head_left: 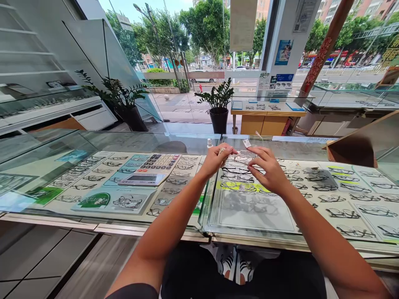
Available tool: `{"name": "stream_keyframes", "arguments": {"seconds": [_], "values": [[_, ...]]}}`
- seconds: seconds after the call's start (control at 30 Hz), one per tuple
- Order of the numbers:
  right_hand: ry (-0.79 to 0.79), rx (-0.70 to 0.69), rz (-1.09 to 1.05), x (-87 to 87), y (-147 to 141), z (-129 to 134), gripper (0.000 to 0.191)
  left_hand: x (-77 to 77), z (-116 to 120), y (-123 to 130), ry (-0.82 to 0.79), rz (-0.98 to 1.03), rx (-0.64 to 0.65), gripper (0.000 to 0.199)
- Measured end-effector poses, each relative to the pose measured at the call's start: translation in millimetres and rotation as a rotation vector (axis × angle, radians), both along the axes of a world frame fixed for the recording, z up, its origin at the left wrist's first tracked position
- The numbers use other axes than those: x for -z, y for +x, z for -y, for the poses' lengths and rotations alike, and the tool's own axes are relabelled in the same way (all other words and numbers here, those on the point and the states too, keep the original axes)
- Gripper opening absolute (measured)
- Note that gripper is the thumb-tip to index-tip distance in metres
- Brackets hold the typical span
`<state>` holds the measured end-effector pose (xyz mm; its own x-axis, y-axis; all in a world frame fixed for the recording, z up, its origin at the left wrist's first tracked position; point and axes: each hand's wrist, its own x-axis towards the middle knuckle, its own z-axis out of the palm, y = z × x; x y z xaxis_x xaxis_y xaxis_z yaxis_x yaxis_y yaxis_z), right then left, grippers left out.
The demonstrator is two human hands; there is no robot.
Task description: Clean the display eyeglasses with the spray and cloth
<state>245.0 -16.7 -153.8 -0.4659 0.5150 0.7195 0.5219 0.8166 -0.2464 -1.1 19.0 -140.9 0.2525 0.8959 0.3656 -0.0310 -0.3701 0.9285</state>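
two bare hands of yours come close together above the glass counter in the head view. your left hand is pinched nearly closed, thumb and fingertips meeting at the edge of a pair of thin glasses. your right hand is part open, its fingers curved and spread near the other side of that pair; you can't tell from here how firmly it grips, if at all. a small white tag sits at your right index fingertip. the thin glasses are between your hands, over rows of other frames lying under the glass. just beyond your left hand stands a white bottle. to your left, a calculator lies face up. past the counter, you face a potted plant and a wooden table.
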Motion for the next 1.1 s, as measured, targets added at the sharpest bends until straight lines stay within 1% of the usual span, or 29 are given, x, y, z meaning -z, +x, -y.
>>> {"name": "stream_keyframes", "arguments": {"seconds": [0.1, 0.2, 0.37, 0.47, 0.53, 0.63, 0.7, 0.73, 0.77, 0.8, 0.83, 0.87, 0.9, 0.93, 0.97, 1.0, 1.03, 1.07, 1.1], "values": [[0.015, 0.013, 0.071, 3.6, 1.3, -2.5, 0.006, -1.7, 1.0, -1.7, -0.092, 0.004, 0.118, 0.044], [0.019, 0.019, 0.101, 3.1, 2.8, -2.9, 0.006, -2.9, 2.1, -2.6, -0.145, -0.002, 0.182, 0.039], [-0.013, 0.009, 0.104, -3.1, 1.7, 1.6, 0.007, -5.0, 2.6, -4.3, -0.226, -0.011, 0.277, 0.039], [-0.100, -0.052, 0.083, -6.6, -0.2, 4.6, 0.007, -6.8, 3.8, -4.3, -0.235, 0.071, 0.253, 0.038], [-0.200, -0.123, 0.054, -8.2, -1.3, 6.2, 0.006, -8.0, 5.6, -3.2, -0.213, 0.110, 0.239, 0.038], [-0.373, -0.198, -0.001, -10.3, -1.8, 8.6, 0.007, -8.5, 8.1, -0.3, -0.164, 0.108, 0.255, 0.040], [-0.451, -0.212, -0.039, -11.8, -1.6, 10.2, 0.010, -7.2, 6.5, 0.5, -0.136, 0.094, 0.256, 0.041], [-0.475, -0.212, -0.066, -12.5, -1.5, 10.9, 0.011, -6.0, 3.7, -0.5, -0.118, 0.094, 0.234, 0.042], [-0.494, -0.212, -0.100, -13.0, -1.3, 11.4, 0.011, -4.4, -0.6, -2.7, -0.095, 0.107, 0.180, 0.043], [-0.506, -0.209, -0.138, -13.3, -1.2, 11.8, 0.011, -2.4, -6.4, -6.5, -0.066, 0.127, 0.092, 0.045], [-0.512, -0.202, -0.180, -13.4, -1.1, 12.0, 0.012, 0.0, -13.5, -11.9, -0.028, 0.151, -0.038, 0.047], [-0.513, -0.191, -0.219, -13.2, -1.0, 12.0, 0.012, 2.7, -21.4, -18.8, 0.008, 0.178, -0.212, 0.049], [-0.513, -0.176, -0.254, -12.8, -0.8, 11.8, 0.013, 5.8, -29.5, -26.8, 0.043, 0.165, -0.383, 0.051], [-0.511, -0.160, -0.282, -12.2, -0.6, 11.4, 0.013, 9.2, -37.4, -35.4, 0.077, 0.112, -0.554, 0.052], [-0.509, -0.144, -0.304, -11.6, -0.3, 10.8, 0.014, 12.9, -44.7, -44.0, 0.090, 0.018, -0.698, 0.049], [-0.511, -0.131, -0.325, -10.9, 0.1, 10.1, 0.015, 16.8, -50.9, -52.0, 0.070, -0.118, -0.807, 0.046], [-0.513, -0.120, -0.342, -10.3, 0.5, 9.3, 0.016, 20.9, -56.0, -58.7, 0.019, -0.272, -0.881, 0.043], [-0.513, -0.111, -0.357, -9.8, 0.9, 8.5, 0.016, 25.0, -60.2, -64.0, -0.032, -0.406, -0.913, 0.042], [-0.512, -0.102, -0.369, -9.4, 1.3, 7.5, 0.017, 29.3, -63.4, -67.7, -0.072, -0.488, -0.922, 0.040]]}}
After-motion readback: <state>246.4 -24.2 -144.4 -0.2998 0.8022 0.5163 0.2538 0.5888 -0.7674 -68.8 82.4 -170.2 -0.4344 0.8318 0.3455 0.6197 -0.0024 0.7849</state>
